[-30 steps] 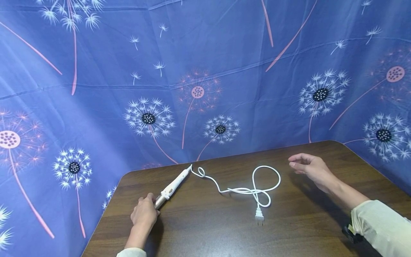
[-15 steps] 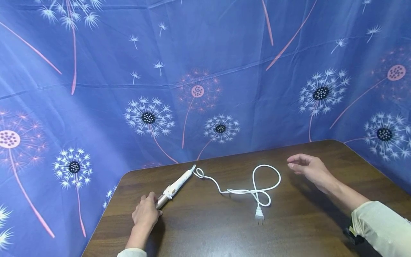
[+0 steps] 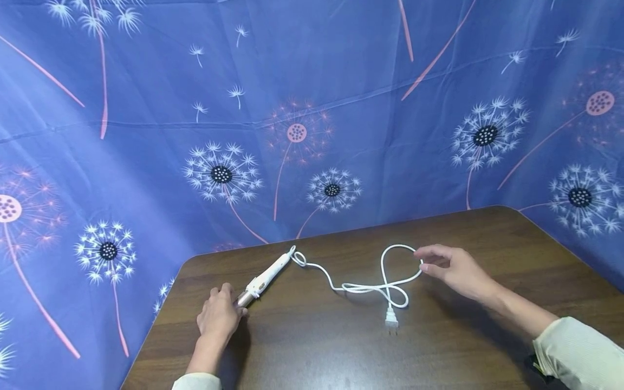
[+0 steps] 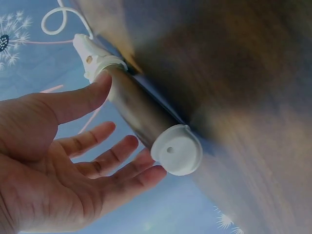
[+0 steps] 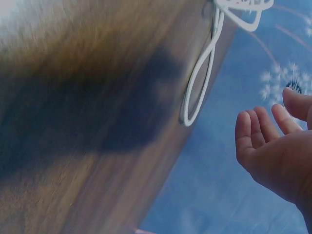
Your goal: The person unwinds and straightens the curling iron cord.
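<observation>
A white curling iron [image 3: 265,278] with a metallic barrel [image 4: 141,105] lies slantwise at the left of the brown table. My left hand [image 3: 218,315] holds the barrel, thumb tip near the white collar and outer fingertips at the white end cap [image 4: 176,150]. From the handle a white cord [image 3: 327,273] runs right, crossing itself in loops, and ends in a two-prong plug [image 3: 391,318]. Fingers loosely bent, my right hand [image 3: 458,271] reaches over the cord's right loop in the head view. The right wrist view shows space between that hand and the looped cord [image 5: 200,83].
The brown wooden table [image 3: 317,357] has a rounded far edge. Behind it hangs a blue cloth [image 3: 370,124] printed with white and pink dandelions, close along the back and both sides.
My right hand has moved left to the cord's right loop. The curling iron has shifted and turned slightly under my left hand. The head view has tilted a little.
</observation>
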`<state>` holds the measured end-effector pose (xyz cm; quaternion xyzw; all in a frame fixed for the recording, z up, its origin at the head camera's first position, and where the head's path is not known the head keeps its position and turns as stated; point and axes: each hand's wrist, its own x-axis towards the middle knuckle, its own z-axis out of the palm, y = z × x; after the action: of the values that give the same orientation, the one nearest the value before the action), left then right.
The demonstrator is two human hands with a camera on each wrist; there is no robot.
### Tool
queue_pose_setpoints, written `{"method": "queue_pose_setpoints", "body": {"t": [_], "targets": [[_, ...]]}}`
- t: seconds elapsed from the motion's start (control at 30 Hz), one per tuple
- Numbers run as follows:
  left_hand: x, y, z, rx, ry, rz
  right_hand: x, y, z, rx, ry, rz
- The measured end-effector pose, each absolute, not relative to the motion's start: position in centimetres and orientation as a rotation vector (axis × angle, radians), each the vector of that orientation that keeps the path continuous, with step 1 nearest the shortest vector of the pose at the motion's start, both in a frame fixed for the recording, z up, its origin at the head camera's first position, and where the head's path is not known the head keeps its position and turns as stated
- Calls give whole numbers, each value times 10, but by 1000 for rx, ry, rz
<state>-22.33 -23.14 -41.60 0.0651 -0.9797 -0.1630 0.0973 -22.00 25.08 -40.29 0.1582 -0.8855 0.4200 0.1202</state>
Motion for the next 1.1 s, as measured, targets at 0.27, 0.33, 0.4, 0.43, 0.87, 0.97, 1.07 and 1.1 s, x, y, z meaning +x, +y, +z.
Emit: {"method": "queue_pose_setpoints", "body": {"t": [0.27,0.33,0.4,0.43,0.87,0.97,1.07,1.1], "targets": [[-224,-228,-410,191,-2887,-478,-196,219,-408,690,-2495,765],[-224,-227,-407,184,-2882,-475,-189,211,-409,781,-2462,643],[-224,-226,-404,178,-2876,-474,-184,203,-412,880,-2410,548],[-224,-225,-403,174,-2874,-471,-181,199,-413,931,-2381,516],[-223,-220,-397,157,-2880,-458,-167,180,-437,1190,-2255,416],[-223,-219,-397,152,-2867,-459,-165,179,-441,1220,-2267,389],[-223,-218,-397,149,-2858,-461,-163,180,-445,1227,-2294,353],[-223,-218,-397,150,-2856,-460,-162,180,-446,1228,-2307,340]]}}
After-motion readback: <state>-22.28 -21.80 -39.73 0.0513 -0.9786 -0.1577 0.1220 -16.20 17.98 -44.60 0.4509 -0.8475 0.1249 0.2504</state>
